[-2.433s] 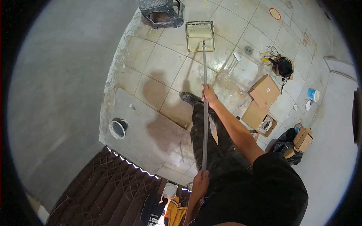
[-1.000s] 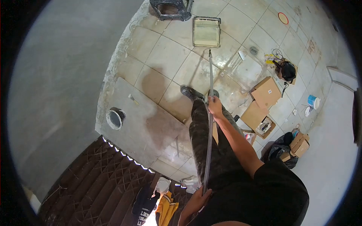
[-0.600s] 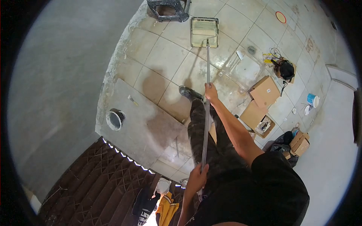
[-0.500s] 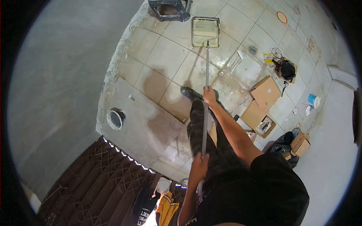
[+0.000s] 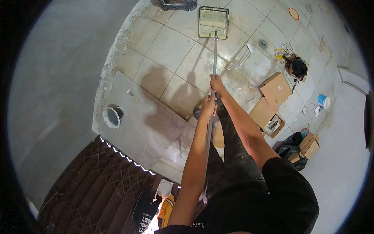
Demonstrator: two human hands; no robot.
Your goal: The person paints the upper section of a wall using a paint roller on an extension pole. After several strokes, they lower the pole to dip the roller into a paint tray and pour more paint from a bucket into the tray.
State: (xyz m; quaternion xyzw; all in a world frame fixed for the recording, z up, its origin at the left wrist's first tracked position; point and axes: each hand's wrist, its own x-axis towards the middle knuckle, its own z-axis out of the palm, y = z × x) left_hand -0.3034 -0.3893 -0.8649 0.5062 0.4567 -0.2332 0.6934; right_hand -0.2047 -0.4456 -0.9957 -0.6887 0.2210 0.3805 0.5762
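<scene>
My right hand [image 5: 217,84] is closed around the grey pole of a paint roller [image 5: 215,54]. Just below it on the same pole, my left hand [image 5: 209,106] is wrapped round too. The pole runs away from me to a black-rimmed paint tray [image 5: 200,23] on the tiles, where the roller's frame and head lie over the cream paint. The lower part of the pole passes down beside my leg.
A black stool [image 5: 177,4] stands beyond the tray. Left are a bucket [image 5: 113,117] and a brush [image 5: 132,94]. On the right lie cardboard boxes [image 5: 276,89], a black tool bag [image 5: 299,68] and a blue-and-white tub [image 5: 323,101]. Grey wall [image 5: 66,70] borders the left; a folding gate [image 5: 97,183] stands behind.
My left hand has slid up the pole close to my right hand, which is a little farther forward. My feet and legs have shifted. The roller stays in the tray.
</scene>
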